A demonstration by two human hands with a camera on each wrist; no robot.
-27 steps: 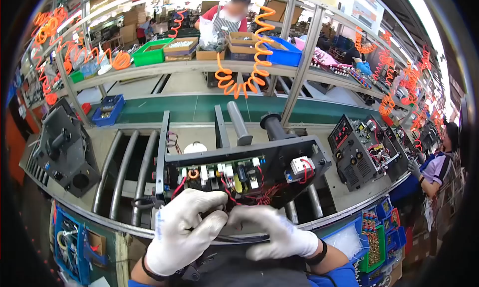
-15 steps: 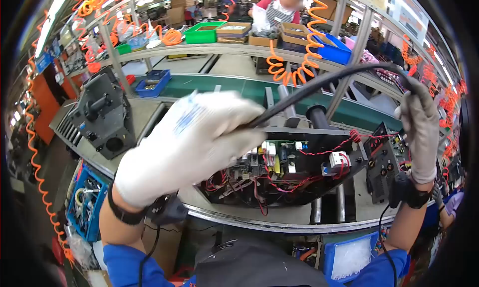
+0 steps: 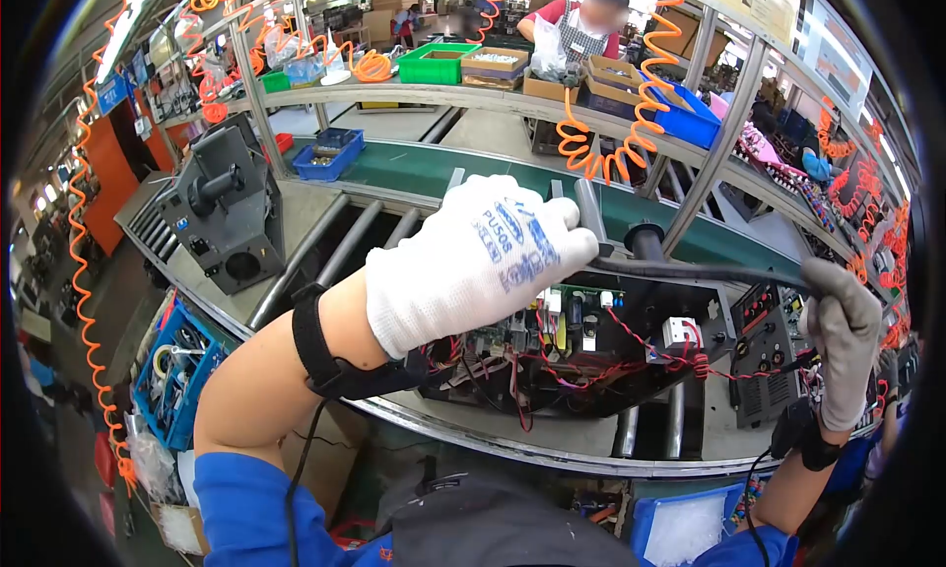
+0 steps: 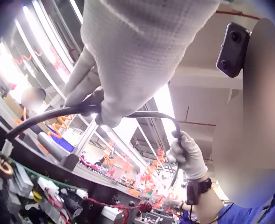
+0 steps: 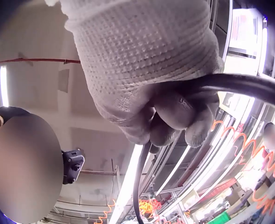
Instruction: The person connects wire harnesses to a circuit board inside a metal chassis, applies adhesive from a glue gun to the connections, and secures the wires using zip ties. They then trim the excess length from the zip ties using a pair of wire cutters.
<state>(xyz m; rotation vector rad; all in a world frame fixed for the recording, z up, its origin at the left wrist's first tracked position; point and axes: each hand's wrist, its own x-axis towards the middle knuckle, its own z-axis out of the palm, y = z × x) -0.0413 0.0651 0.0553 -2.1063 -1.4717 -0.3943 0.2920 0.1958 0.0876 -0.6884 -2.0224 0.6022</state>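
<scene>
A thick black cable [image 3: 700, 271] stretches between my two white-gloved hands, above an open black machine housing [image 3: 591, 405]. My left hand [image 3: 483, 262] grips it over the housing's left half and hides part of the circuit board [image 3: 591, 335] below. Out to the right, my right hand [image 3: 843, 345] has its fingers curled round the cable. In the left wrist view the cable [image 4: 48, 114] passes through the left hand and runs past it to the left. A loose length [image 5: 139, 186] hangs below the right hand [image 5: 146, 60] in the right wrist view.
Red twisted wires [image 3: 702, 365] and a white block [image 3: 680, 333] sit at the housing's right end. Other machine units stand left [image 3: 222, 212] and right [image 3: 764, 380] on the roller line. Orange coiled hoses [image 3: 616, 163] hang over the far shelf.
Both hands were low at the housing's front, then held the cable in a high arc. Now the cable is lower and straighter. The head view has swung left.
</scene>
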